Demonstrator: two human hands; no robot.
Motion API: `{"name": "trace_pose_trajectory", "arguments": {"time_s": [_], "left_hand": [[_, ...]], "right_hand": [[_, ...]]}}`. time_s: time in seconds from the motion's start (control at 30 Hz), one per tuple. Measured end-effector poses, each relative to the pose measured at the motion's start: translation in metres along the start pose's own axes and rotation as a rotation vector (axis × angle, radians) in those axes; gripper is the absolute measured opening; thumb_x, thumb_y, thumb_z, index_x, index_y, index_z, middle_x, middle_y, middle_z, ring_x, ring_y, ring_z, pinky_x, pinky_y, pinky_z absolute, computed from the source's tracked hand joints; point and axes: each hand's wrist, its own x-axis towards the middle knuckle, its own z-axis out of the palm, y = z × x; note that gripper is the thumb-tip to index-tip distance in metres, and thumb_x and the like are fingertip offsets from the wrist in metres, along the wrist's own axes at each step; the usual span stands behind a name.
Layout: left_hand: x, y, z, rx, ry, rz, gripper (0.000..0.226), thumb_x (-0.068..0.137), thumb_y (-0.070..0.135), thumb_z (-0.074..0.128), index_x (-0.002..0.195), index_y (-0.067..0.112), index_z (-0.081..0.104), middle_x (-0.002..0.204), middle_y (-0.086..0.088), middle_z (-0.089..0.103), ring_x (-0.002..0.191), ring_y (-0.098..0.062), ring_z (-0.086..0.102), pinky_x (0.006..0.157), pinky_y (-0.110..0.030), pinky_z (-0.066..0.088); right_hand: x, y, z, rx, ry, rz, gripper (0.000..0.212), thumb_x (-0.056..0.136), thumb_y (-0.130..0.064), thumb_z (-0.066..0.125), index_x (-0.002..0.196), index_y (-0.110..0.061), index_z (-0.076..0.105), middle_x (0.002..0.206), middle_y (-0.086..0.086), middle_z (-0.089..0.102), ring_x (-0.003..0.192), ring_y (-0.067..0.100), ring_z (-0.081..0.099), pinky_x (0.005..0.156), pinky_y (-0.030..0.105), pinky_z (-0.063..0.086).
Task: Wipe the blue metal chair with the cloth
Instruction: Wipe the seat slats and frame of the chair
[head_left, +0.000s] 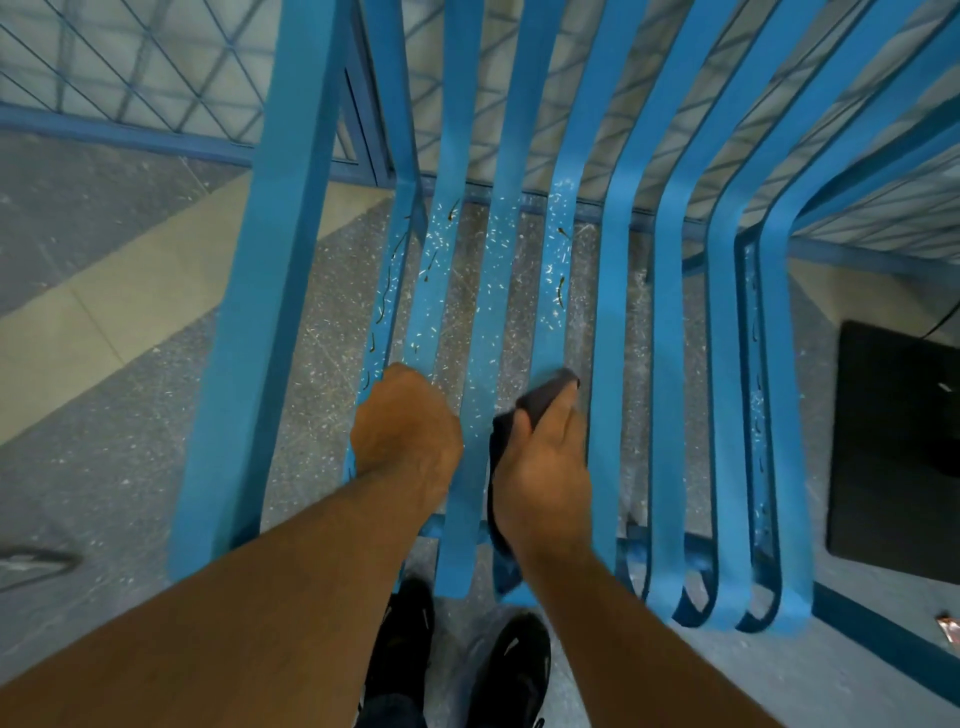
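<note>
- Where the bottom edge of the frame cut them off, two bare forearms reached up from the lower left and lower centre, so nothing of the person above the elbows showed.
- Between the forearms, two black shoes (511, 670) stood on the speckled grey floor (104, 467), with the left one partly hidden behind the left arm.
- Just above them began the seat of the blue metal chair (260, 312), which filled the middle of the frame from the lower centre to the top edge.
- At centre left, the left hand (408, 421) was curled knuckles-up over one of the left seat slats (483, 291) and seemed to grip it, though its fingertips were hidden below.
- Right of it, the right hand (545, 478) was clamped on a dark cloth (545, 397), thumb on top, and pressed it against a middle slat.
- Part of the cloth hung down the hand's left side; the rest was hidden under the palm.
- Further up, pale flecks and thin dark strands lay on the left slats, too small to identify.
- At right, a black mat (893, 441) was cut off by the frame edge.
- At the lower right edge sat a small shiny scrap (948, 631), hard to make out.
- Farthest off, a blue mesh fence (130, 67) crossed the upper left and showed through the chair back.
</note>
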Motion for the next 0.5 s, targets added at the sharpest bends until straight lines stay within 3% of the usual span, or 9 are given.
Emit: {"name": "trace_pose_trajectory", "arguments": {"time_s": [0.1,0.17,0.23,0.3,0.4,0.5], "left_hand": [[0.002,0.003,-0.002,0.001,-0.030,-0.006,0.023,0.097,0.020,0.054,0.115,0.005,0.055,0.105,-0.013,0.064,0.090,-0.029,0.063,0.066,-0.034,0.050],[0.004,0.003,-0.003,-0.004,-0.041,-0.011,0.019,0.097,0.018,0.054,0.111,0.006,0.057,0.099,-0.011,0.064,0.083,-0.026,0.061,0.061,-0.032,0.049],[0.005,0.002,-0.003,-0.014,-0.052,-0.023,0.014,0.097,0.015,0.053,0.108,0.007,0.057,0.091,-0.009,0.062,0.075,-0.023,0.057,0.056,-0.030,0.046],[0.007,0.002,-0.002,0.004,-0.052,-0.015,0.013,0.096,0.015,0.055,0.106,0.007,0.057,0.085,-0.008,0.059,0.073,-0.023,0.057,0.052,-0.028,0.045],[0.008,0.000,0.000,0.016,-0.047,-0.002,0.012,0.094,0.017,0.058,0.102,0.009,0.057,0.077,-0.003,0.054,0.070,-0.021,0.054,0.049,-0.027,0.041],[0.009,-0.001,0.002,0.011,-0.040,0.001,0.013,0.095,0.017,0.057,0.105,0.008,0.056,0.072,0.000,0.046,0.069,-0.020,0.054,0.052,-0.028,0.045]], "right_hand": [[0.000,0.000,-0.001,-0.054,-0.028,0.046,0.065,0.102,-0.045,0.026,0.153,-0.010,0.005,0.140,0.013,0.042,0.108,0.033,0.057,0.080,0.044,0.051],[0.020,-0.009,-0.006,0.012,-0.038,0.135,0.056,0.101,-0.047,0.029,0.141,-0.008,0.025,0.120,0.012,0.055,0.092,0.031,0.060,0.070,0.039,0.051],[0.048,-0.020,-0.012,0.114,-0.052,0.246,0.046,0.100,-0.051,0.031,0.119,-0.009,0.040,0.093,0.004,0.056,0.071,0.021,0.053,0.057,0.030,0.041],[0.080,-0.030,-0.017,0.205,-0.039,0.295,0.046,0.100,-0.055,0.032,0.106,-0.011,0.044,0.081,-0.002,0.051,0.059,0.010,0.043,0.047,0.024,0.029],[0.118,-0.039,-0.020,0.240,0.005,0.298,0.053,0.099,-0.056,0.031,0.111,-0.007,0.049,0.086,-0.001,0.052,0.068,0.015,0.047,0.045,0.024,0.026],[0.124,-0.037,-0.012,0.176,0.065,0.222,0.054,0.101,-0.052,0.030,0.124,-0.005,0.044,0.113,0.012,0.059,0.090,0.028,0.058,0.058,0.029,0.042]]}}
